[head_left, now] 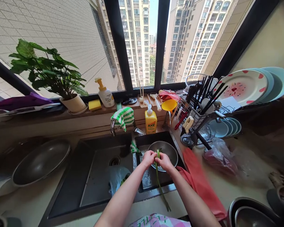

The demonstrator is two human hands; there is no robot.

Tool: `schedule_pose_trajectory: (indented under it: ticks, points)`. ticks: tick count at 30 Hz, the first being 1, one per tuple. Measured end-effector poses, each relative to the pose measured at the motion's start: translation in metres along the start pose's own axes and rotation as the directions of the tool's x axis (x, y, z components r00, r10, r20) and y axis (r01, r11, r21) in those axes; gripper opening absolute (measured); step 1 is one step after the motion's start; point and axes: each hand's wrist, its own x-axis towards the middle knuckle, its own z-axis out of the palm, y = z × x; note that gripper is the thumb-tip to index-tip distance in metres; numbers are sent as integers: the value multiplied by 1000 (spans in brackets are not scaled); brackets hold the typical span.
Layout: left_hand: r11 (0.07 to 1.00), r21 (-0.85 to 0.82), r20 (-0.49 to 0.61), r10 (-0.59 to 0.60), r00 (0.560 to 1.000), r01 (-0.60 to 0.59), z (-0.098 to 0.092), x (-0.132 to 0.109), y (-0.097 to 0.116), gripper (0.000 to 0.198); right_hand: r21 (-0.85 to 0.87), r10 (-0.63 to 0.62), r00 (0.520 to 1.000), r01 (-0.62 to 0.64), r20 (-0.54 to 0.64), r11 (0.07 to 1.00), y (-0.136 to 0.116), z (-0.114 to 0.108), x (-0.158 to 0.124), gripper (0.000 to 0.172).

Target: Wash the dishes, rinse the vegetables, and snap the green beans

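Both hands meet over a metal bowl [171, 153] in the right basin of the dark sink. My left hand [149, 158] pinches a long green stalk [159, 183] near its upper end. Right beside it, my right hand [164, 161] has its fingers closed on the same stalk. The stalk hangs down between my forearms, past the front rim of the sink, with its thin split end low in view. Some greens show in the bowl behind my fingers.
A plastic bag [118, 178] lies in the left sink basin [99, 167]. Red rubber gloves [201, 179] rest right of the sink. Behind stand a faucet with a striped cloth [123, 117], a yellow AXE bottle [150, 122] and a dish rack [196, 116]. A wok [42, 160] is left.
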Motion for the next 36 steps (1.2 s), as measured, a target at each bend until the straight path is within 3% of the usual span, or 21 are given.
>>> schedule_pose_trajectory:
  ticks: [7, 13, 18, 30, 33, 36]
  points:
    - [996, -83, -55, -21, 998, 16, -2, -3, -1, 27, 140, 38, 994, -24, -99, 990, -1, -13, 3, 31]
    - [1000, -8, 51, 11, 999, -11, -3, -16, -5, 21, 201, 44, 985, -10, -164, 979, -2, -18, 2, 36]
    - [998, 47, 77, 29, 997, -32, 4, -15, -5, 16, 209, 65, 983, -28, -173, 978, 3, -13, 5, 33]
    - [994, -112, 180, 11, 984, 9, -3, -18, 10, 31, 418, 115, 990, -74, -75, 905, 8, -14, 3, 37]
    - [985, -173, 154, 17, 988, 10, -4, -19, 13, 37, 443, 104, 993, -67, -59, 894, 6, -14, 2, 40]
    - [973, -231, 77, 41, 996, -22, -9, -14, 15, 39, 327, 92, 996, -83, -10, 941, 5, -14, -3, 39]
